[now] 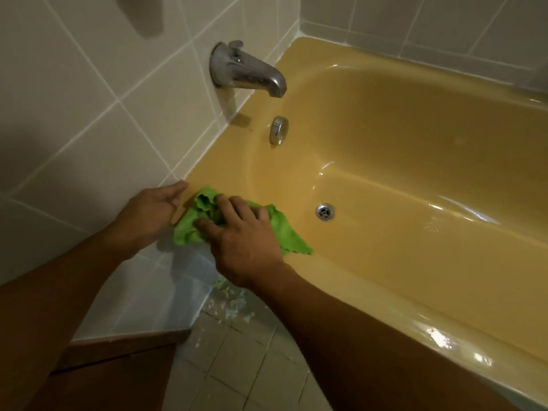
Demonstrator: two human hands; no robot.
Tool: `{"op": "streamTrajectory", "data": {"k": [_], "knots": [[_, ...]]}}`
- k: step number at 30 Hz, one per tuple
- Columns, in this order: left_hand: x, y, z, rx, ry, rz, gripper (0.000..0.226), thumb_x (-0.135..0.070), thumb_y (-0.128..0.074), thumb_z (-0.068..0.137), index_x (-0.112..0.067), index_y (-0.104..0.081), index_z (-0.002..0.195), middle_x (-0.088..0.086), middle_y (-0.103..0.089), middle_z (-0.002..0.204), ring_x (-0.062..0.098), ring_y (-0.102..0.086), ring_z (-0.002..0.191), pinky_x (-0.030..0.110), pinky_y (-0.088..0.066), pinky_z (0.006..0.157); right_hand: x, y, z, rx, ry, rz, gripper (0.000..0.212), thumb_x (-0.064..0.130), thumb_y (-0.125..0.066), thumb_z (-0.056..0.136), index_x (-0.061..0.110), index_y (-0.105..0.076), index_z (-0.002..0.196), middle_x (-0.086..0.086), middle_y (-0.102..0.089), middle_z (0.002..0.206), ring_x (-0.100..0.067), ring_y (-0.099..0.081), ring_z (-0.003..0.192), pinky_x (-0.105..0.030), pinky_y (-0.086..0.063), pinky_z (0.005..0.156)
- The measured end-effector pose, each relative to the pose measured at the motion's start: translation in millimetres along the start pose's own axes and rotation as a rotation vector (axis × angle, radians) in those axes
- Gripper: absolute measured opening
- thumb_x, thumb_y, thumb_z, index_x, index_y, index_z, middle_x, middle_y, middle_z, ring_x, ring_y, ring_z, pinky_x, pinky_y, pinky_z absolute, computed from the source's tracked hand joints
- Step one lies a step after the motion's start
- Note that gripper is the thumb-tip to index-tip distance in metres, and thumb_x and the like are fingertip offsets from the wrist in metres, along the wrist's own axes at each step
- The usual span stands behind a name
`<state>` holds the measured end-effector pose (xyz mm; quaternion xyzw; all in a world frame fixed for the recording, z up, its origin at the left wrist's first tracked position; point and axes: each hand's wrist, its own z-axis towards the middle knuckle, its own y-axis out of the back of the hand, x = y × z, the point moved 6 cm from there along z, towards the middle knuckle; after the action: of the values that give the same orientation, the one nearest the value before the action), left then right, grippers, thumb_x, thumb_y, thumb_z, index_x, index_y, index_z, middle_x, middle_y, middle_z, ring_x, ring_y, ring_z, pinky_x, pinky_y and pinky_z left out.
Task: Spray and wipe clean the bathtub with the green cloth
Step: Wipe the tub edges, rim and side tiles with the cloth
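The yellow bathtub (415, 149) fills the right and centre of the head view. A crumpled green cloth (278, 229) lies on the tub's near-left corner rim. My right hand (240, 235) lies on top of the cloth, its curled fingers digging into the bunched fabric. My left hand (151, 209) sits just left of the cloth, fingers relaxed and extended, fingertips reaching the corner where the tub rim meets the tiled wall. No spray bottle is in view.
A metal spout (246, 69) juts from the white tiled wall (89, 99) above the tub's end. Below it sit an overflow plate (278, 130) and the drain (325, 211). Debris (231, 304) lies on the tiled floor beside the tub. A brown wooden surface (118, 366) is at lower left.
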<state>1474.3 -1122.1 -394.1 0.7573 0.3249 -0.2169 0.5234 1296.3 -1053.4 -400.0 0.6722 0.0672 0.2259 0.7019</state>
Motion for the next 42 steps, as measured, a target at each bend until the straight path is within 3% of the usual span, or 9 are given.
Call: {"op": "streamTrajectory", "data": {"k": [4,8,13,17,21,26,30,34,42], "knots": [[-16.4,-24.2,-7.3,0.053,-0.056,0.301,0.054,-0.044,-0.057,0.103,-0.036,-0.045,0.155,-0.006,-0.031,0.167,0.022,-0.03,0.154,0.042,-0.022,0.127,-5.5,4.6,-28.5,-0.014,-0.141,0.03,0.048,0.042,-0.052,0.092,0.037,-0.051,0.141,-0.013,-0.035,0.153,-0.037,-0.036,0.137,-0.053,-0.037,0.097],[-22.6,-85.1,-29.6,0.125,-0.114,0.664,0.079,-0.083,-0.021,0.091,-0.052,0.004,0.16,-0.02,0.018,0.169,0.032,0.015,0.158,0.063,-0.006,0.125,-29.4,12.5,-80.8,-0.032,-0.327,0.008,0.057,0.047,-0.05,0.095,0.038,-0.037,0.151,-0.014,-0.034,0.153,-0.036,-0.036,0.137,-0.054,-0.036,0.096],[-42.7,-126.4,-49.4,0.054,-0.16,0.706,0.081,-0.091,0.001,0.079,-0.062,0.011,0.154,-0.025,0.027,0.166,0.029,0.025,0.156,0.073,0.002,0.12,-51.5,19.4,-141.7,-0.064,-0.417,-0.036,0.051,0.049,-0.047,0.099,0.036,-0.04,0.147,-0.015,-0.038,0.152,-0.037,-0.039,0.136,-0.058,-0.033,0.1],[-83.3,-167.9,-64.9,0.143,-0.262,0.823,0.069,-0.074,0.003,0.095,-0.055,-0.02,0.157,-0.022,0.007,0.171,0.025,0.024,0.157,0.076,0.009,0.117,-71.2,24.4,-172.7,-0.053,-0.506,-0.051,0.048,0.05,-0.045,0.098,0.034,-0.046,0.144,-0.014,-0.043,0.149,-0.036,-0.044,0.132,-0.055,-0.034,0.098],[-125.6,-219.9,-87.7,0.204,-0.399,0.902,0.077,-0.069,0.008,0.098,-0.043,-0.037,0.156,-0.023,-0.022,0.168,0.017,0.014,0.159,0.072,0.017,0.116,-100.4,33.9,-215.7,-0.099,-0.618,-0.078,0.046,0.051,-0.048,0.096,0.033,-0.054,0.138,-0.012,-0.051,0.143,-0.033,-0.051,0.126,-0.051,-0.037,0.094],[-139.9,-255.5,-107.6,0.134,-0.521,0.975,0.091,-0.07,0.022,0.092,-0.052,-0.053,0.142,-0.03,-0.025,0.164,0.018,0.011,0.16,0.071,0.017,0.116,-133.3,45.3,-270.8,-0.18,-0.701,-0.125,0.042,0.05,-0.055,0.094,0.031,-0.062,0.13,-0.012,-0.057,0.137,-0.033,-0.055,0.122,-0.051,-0.041,0.092],[-153.3,-281.3,-126.3,0.122,-0.593,0.981,0.086,-0.063,0.013,0.096,-0.05,-0.065,0.129,-0.029,-0.033,0.161,0.02,0.008,0.16,0.07,0.019,0.116,-158.0,54.0,-313.3,-0.258,-0.822,-0.154,0.04,0.049,-0.056,0.092,0.03,-0.066,0.126,-0.01,-0.059,0.136,-0.032,-0.056,0.122,-0.052,-0.04,0.094],[-174.3,-317.6,-148.5,0.164,-0.699,1.007,0.081,-0.059,0.008,0.099,-0.047,-0.069,0.123,-0.027,-0.035,0.161,0.024,0.003,0.161,0.071,0.016,0.117,-173.4,60.1,-350.5,-0.314,-0.911,-0.204,0.037,0.048,-0.056,0.093,0.03,-0.069,0.124,-0.009,-0.06,0.135,-0.031,-0.057,0.123,-0.053,-0.038,0.098],[-211.9,-379.2,-185.7,0.33,-0.777,0.945,0.073,-0.06,0.003,0.103,-0.043,-0.056,0.142,-0.024,-0.033,0.163,0.019,-0.008,0.16,0.069,0.007,0.121,-202.9,72.5,-407.7,-0.291,-1.034,-0.219,0.038,0.05,-0.058,0.09,0.033,-0.067,0.124,-0.007,-0.057,0.138,-0.03,-0.054,0.127,-0.053,-0.036,0.1]]}}
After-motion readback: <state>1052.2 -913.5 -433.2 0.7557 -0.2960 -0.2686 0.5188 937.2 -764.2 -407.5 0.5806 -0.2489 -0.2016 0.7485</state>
